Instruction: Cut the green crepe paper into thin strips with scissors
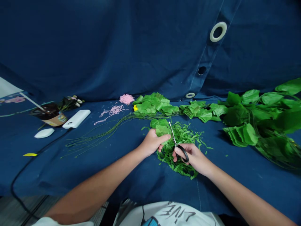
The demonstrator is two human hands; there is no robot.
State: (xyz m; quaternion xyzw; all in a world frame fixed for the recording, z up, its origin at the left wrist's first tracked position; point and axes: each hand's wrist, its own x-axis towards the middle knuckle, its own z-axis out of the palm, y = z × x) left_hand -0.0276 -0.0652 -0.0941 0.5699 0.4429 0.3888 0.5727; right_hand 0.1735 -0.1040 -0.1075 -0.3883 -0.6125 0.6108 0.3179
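Between the thumb and fingers of my left hand (154,141) is a green leaf (163,129), thin and papery. My right hand (190,157) grips scissors (174,135) by their black handles, and the blades point up and away beside the leaf's right edge. Whether the blades touch the leaf I cannot tell. Below both hands lies a loose heap of shredded green strips (188,135). Just beyond my left hand another green leaf shape shows, partly hidden.
Behind my hands lie a pile of green leaves (151,103) and long thin green stems (105,128). Leafy vines (254,116) spread on the right. Pink shreds (127,99), a white device (77,119), a cup (53,117) and a black cable (30,163) are to the left.
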